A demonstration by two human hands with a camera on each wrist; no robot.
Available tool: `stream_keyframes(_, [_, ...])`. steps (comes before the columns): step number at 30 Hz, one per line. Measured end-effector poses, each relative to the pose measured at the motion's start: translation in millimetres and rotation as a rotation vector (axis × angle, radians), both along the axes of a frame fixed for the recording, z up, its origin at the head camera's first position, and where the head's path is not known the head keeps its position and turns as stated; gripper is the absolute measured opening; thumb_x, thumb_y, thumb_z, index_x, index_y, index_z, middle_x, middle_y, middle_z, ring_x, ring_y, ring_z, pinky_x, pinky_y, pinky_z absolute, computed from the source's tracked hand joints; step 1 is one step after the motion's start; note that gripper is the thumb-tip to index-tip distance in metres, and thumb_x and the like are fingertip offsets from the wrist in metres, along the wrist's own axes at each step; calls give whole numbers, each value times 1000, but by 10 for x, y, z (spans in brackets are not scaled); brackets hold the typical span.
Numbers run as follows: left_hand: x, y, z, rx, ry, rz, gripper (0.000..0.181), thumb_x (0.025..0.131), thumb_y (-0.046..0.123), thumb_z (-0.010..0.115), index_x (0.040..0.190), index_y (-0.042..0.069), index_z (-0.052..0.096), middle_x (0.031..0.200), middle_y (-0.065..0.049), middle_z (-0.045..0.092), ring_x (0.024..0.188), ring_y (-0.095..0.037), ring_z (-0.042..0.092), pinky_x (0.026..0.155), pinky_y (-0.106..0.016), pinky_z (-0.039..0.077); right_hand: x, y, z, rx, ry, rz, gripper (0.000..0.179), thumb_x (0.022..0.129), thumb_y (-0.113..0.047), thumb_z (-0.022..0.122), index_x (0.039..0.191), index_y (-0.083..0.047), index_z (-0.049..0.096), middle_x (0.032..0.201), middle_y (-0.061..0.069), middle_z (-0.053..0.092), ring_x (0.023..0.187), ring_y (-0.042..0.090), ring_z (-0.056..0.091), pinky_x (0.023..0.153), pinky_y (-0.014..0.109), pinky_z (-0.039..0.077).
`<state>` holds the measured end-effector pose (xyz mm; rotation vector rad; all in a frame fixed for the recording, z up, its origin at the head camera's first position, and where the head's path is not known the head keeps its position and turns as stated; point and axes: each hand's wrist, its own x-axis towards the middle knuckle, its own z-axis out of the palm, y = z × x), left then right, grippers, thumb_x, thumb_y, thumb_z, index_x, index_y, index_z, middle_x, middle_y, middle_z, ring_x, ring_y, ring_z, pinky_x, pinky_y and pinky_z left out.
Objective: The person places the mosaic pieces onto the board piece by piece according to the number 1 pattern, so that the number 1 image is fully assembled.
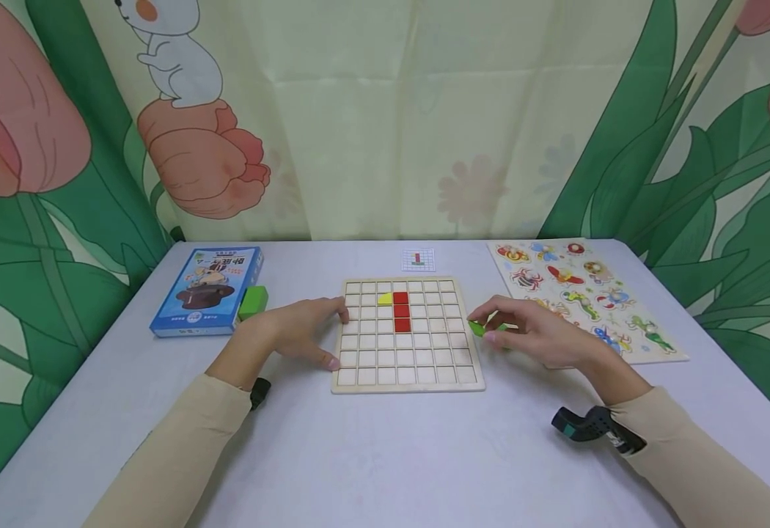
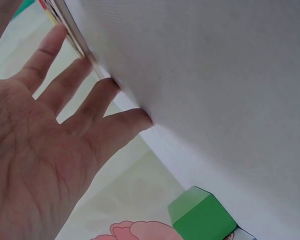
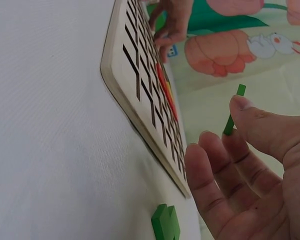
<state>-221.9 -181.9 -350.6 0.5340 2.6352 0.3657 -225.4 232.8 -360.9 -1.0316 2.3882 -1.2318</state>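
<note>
Between my hands lies one square, pale wooden grid board point(image 1: 403, 358) carrying three red squares point(image 1: 401, 311) and one yellow piece point(image 1: 384, 299). My left hand point(image 1: 295, 331), fingers spread wide, touches its edge. My right hand point(image 1: 535, 331) pinches one thin green piece point(image 3: 229, 125) between thumb and finger; a second green piece point(image 3: 166, 223) rests on the desk point(image 1: 385, 462) nearby.

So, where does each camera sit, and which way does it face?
Head: worn on head, faces forward-down to wooden grid board; shows left hand, right hand, sleeves.
Left wrist: worn there, faces past that hand to tablecloth.
Right wrist: worn there, faces board past that hand, pinching green piece.
Head and right wrist share board and both hands.
</note>
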Motion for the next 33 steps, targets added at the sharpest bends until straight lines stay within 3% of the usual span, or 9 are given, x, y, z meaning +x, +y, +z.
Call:
stream_keyframes(12, [13,14,24,15,1,8,72,75,48,90,130,29,49,156,-8,46,140,-28,45,118,-53,37,-58,-200,107,-2,36,30,31,100,-11,67,131,-6,63,122,2,67,108,22,65,83,28,55])
stream_keyframes(21, [26,59,46,20,-4,15,70,75,46,91,129,29,50,156,-7,46,140,-28,45,118,-53,37,-145,-316,131,9,9,34,30,100,-13,68,130,-11,64,122,4,66,108,27,64,86,30,56])
stream_keyframes(33, [14,31,27,1,3,14,70,74,47,91,129,29,51,156,-7,47,139,-28,46,118,-53,38,-178,-576,183,-28,6,65,32,100,-11,68,131,-6,63,127,6,66,106,26,65,89,29,56])
